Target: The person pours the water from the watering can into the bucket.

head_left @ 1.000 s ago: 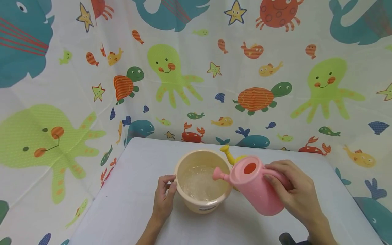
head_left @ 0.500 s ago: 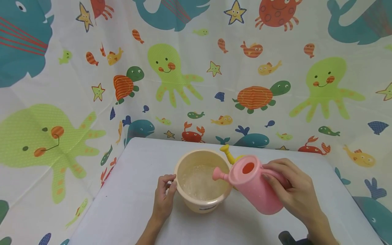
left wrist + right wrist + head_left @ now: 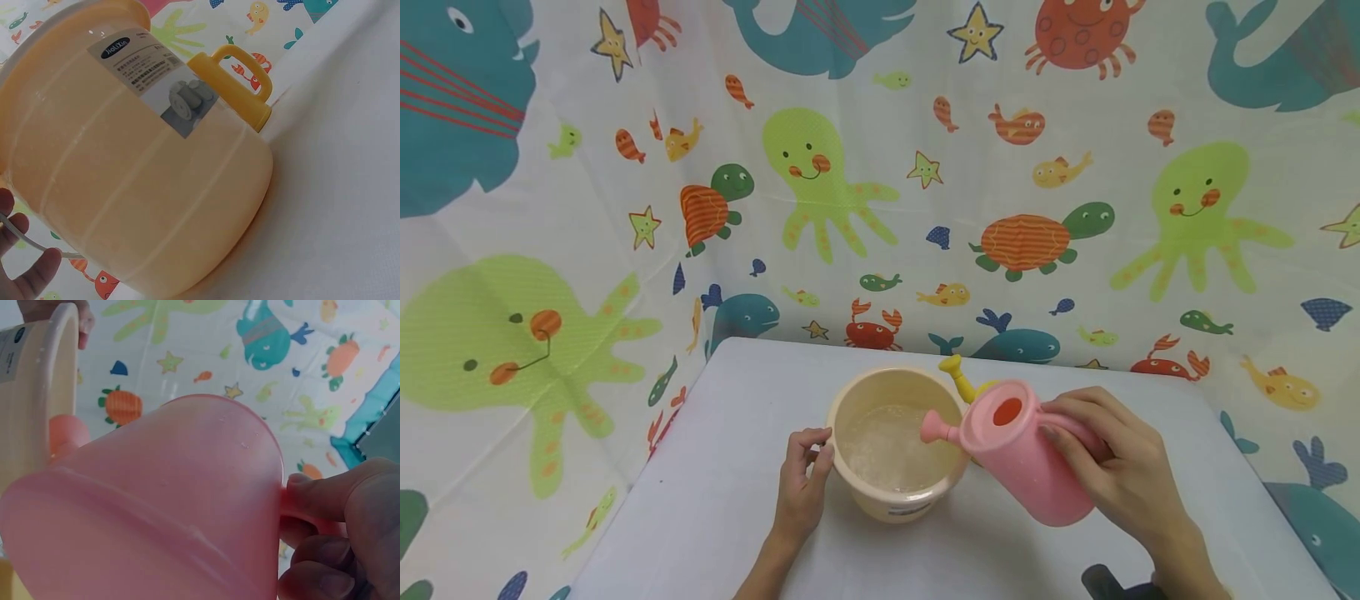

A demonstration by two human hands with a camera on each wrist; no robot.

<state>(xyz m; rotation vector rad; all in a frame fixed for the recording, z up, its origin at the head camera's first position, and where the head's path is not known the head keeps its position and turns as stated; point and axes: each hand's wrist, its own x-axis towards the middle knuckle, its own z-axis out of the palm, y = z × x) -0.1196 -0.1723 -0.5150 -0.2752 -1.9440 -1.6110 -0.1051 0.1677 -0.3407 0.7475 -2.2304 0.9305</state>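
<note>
A cream bucket with liquid inside stands on the white table. At its left rim my left hand holds on; in the left wrist view the bucket's thin handle passes between fingers and thumb. My right hand grips the handle of a pink watering can, its fingers curled round it in the right wrist view. The can tilts left, its pink spout head over the bucket's right side. No clear stream shows from it.
Behind the bucket is a yellow watering can, mostly hidden in the head view; its body and handle appear in the left wrist view. A curtain printed with sea animals hangs behind the table.
The liquid's surface in the bucket looks smoother than a second ago, with fewer bright ripples. Both hands and the pink watering can stay nearly still.
</note>
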